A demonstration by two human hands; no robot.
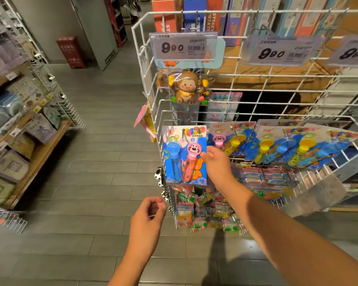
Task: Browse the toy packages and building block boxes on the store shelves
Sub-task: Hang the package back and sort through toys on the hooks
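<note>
A white wire rack [256, 112] fills the aisle end. Above the right hand's fingers hangs a monkey toy [186, 87]. The right hand [216, 162] pinches the right edge of a bubble wand package [185, 154] hanging on its hook. The left hand [148, 215] hovers below it, fingers loosely curled, holding nothing.

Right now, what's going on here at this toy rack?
A person is browsing a white wire rack of hanging toys. Their right hand pinches the right edge of a bubble wand card holding a blue and a pink wand, which looks still hung on its hook. The left hand hovers lower, loosely curled, holding nothing. A packaged monkey toy hangs above.
</note>
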